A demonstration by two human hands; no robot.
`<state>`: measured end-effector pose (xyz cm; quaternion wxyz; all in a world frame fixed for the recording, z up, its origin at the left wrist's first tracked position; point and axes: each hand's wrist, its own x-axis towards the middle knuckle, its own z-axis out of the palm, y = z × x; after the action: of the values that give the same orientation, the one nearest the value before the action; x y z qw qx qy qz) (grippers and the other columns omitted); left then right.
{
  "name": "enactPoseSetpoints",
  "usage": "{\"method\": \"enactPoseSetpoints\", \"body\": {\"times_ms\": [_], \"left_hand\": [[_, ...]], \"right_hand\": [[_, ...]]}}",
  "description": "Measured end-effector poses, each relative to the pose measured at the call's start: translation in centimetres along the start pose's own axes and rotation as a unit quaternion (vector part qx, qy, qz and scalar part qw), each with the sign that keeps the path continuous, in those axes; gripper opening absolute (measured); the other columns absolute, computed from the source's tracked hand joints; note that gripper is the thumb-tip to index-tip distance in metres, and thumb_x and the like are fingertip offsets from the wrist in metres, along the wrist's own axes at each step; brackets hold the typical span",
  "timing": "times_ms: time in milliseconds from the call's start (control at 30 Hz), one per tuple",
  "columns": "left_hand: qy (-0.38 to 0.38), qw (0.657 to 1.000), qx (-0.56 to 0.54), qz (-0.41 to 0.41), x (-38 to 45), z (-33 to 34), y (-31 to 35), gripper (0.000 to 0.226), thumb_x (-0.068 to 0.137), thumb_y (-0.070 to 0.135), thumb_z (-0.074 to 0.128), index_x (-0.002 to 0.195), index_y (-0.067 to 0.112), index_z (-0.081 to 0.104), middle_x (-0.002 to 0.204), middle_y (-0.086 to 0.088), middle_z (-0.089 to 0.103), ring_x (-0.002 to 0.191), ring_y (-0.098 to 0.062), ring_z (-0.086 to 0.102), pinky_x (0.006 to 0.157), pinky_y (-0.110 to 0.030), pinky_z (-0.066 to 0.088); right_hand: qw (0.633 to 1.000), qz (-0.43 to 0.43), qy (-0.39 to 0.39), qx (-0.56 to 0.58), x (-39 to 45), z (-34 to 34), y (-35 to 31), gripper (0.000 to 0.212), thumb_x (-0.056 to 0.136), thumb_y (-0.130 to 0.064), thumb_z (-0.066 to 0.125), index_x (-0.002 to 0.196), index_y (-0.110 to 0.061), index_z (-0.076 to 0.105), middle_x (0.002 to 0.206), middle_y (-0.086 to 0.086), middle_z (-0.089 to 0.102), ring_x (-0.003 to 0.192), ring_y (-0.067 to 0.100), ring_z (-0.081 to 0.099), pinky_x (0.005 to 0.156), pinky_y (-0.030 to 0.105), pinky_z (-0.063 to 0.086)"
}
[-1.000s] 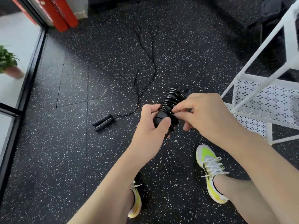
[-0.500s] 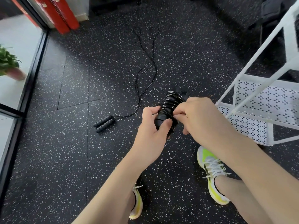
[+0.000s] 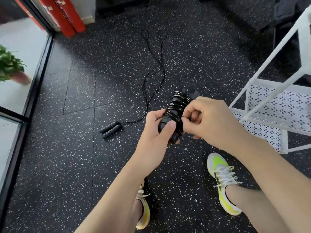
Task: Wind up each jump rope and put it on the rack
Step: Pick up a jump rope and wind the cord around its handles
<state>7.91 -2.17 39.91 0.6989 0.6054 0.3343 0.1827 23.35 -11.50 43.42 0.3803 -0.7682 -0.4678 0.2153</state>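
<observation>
Unmoved rope bundle (image 3: pixel 176 113), ends hidden

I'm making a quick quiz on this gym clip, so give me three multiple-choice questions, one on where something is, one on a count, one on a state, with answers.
1. Where does the unwound jump rope lie?
A. on the floor
B. on the rack
C. over a shoe

2. How many jump ropes show?
A. one
B. two
C. four

3. The rope in the hands is:
A. stretched straight
B. coiled round its handles
C. knotted to the rack

Answers:
1 A, its handles rest on the speckled floor.
2 B, one lies down, one is held.
3 B, the left hand grips the wound bundle while the right hand pinches its cord.
</observation>
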Motion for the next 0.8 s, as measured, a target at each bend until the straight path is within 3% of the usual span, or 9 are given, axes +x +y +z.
{"method": "enactPoseSetpoints", "body": {"times_ms": [100,233,367,433,533,633,800], "left_hand": [[-0.007,0.994,-0.109,-0.003,-0.1,0.3,0.6,0.04,0.096,0.02,0.057,0.133,0.012,0.046,0.119,-0.015,0.069,0.097,-0.032,0.07,0.079,-0.045,0.057],[0.0,0.984,-0.177,-0.005,-0.1,0.6,1.3,0.044,0.093,0.017,0.059,0.134,0.006,0.047,0.124,-0.02,0.065,0.096,-0.034,0.068,0.078,-0.047,0.058],[0.012,0.987,-0.159,-0.021,0.1,0.5,1.0,0.039,0.097,0.017,0.059,0.133,0.009,0.047,0.124,-0.022,0.067,0.108,-0.05,0.066,0.078,-0.047,0.059],[0.017,0.995,-0.098,-0.015,0.2,0.4,0.6,0.038,0.094,0.024,0.06,0.129,0.017,0.049,0.117,-0.014,0.071,0.108,-0.046,0.068,0.087,-0.055,0.058],[0.03,0.997,-0.067,-0.011,0.4,0.5,0.2,0.034,0.093,0.029,0.059,0.125,0.023,0.05,0.113,-0.01,0.072,0.107,-0.04,0.069,0.09,-0.064,0.056],[0.038,0.995,-0.093,-0.017,0.5,0.5,0.4,0.034,0.095,0.026,0.06,0.127,0.02,0.049,0.107,-0.006,0.074,0.103,-0.039,0.071,0.089,-0.063,0.057],[0.058,0.991,-0.115,-0.025,0.4,1.1,0.0,0.029,0.1,0.021,0.06,0.127,0.018,0.049,0.111,-0.01,0.073,0.102,-0.04,0.07,0.082,-0.053,0.058]], "right_hand": [[0.993,0.036,0.063,0.088,-0.5,-0.2,-0.6,0.01,0.087,-0.011,0.07,0.081,-0.016,0.064,0.064,0.002,0.067,0.05,0.01,0.069,0.05,0.017,0.048],[0.974,0.064,0.095,0.194,-0.8,0.4,-0.9,0.007,0.091,-0.009,0.067,0.086,-0.014,0.064,0.064,0.003,0.071,0.054,0.014,0.07,0.052,0.017,0.051],[0.993,-0.009,0.108,0.043,-0.4,0.6,0.0,0.011,0.09,-0.019,0.069,0.093,-0.025,0.061,0.082,-0.01,0.065,0.073,0.007,0.063,0.065,0.018,0.049],[0.994,-0.049,0.096,-0.011,-0.2,0.9,0.5,0.022,0.092,-0.02,0.066,0.111,-0.029,0.06,0.1,-0.015,0.059,0.083,0.006,0.061,0.073,0.025,0.051],[0.98,-0.153,0.098,-0.086,0.0,1.6,1.4,0.033,0.099,-0.012,0.061,0.129,-0.023,0.067,0.12,-0.007,0.058,0.088,0.011,0.06,0.071,0.04,0.056],[0.974,-0.178,0.114,-0.077,0.2,2.0,2.2,0.026,0.1,-0.011,0.063,0.124,-0.014,0.072,0.119,0.0,0.061,0.088,0.015,0.061,0.069,0.043,0.055],[0.975,-0.151,0.149,-0.067,0.0,2.3,2.2,0.018,0.096,-0.01,0.069,0.112,-0.009,0.076,0.107,0.001,0.066,0.09,0.018,0.065,0.075,0.041,0.056]]}}
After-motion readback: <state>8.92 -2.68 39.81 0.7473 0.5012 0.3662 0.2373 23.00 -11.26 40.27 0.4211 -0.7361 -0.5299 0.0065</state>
